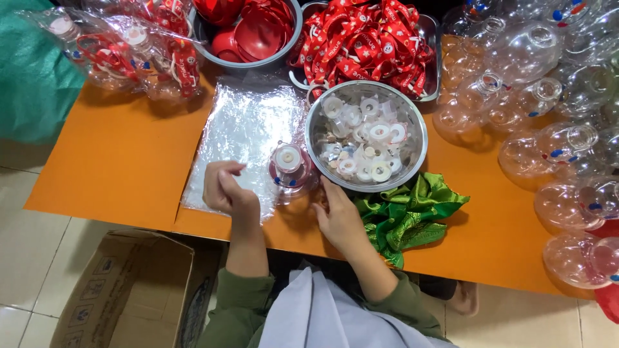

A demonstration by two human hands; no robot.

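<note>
Neither hand has a firm hold on the clear plastic bottle point(291, 169) at this moment: the left hand point(222, 188) is curled loosely, fingers bent inward over the sheet of clear plastic bags point(245, 132), gripping nothing visible, though a small part pinched between the fingertips cannot be ruled out. The right hand point(338, 216) rests on the orange table point(116, 167) just right of the bottle, fingertips near its base and the lower rim of the steel bowl point(416, 122); whether they touch the bottle cannot be told. Bottle stands upright at the near edge of the bag sheet, between the hands, with a white cap and red parts inside, touching or just beside the bowl. Bowl holds white ring-shaped caps and small clear pieces. Crumpled green cloth point(412, 212) lies right of the right hand. Farther back: a round pan of red lids point(248, 32), a tray of red straps point(367, 42), bagged finished bottles point(122, 51) at left, and a large heap of empty clear bottles point(548, 109) at right. Cardboard box point(122, 296) sits on the floor below. Risk noted: the bottle is light and unsupported near the table edge; a nudge from either wrist could likely tip or roll it off. The slick bag sheet underneath may also slide.
</note>
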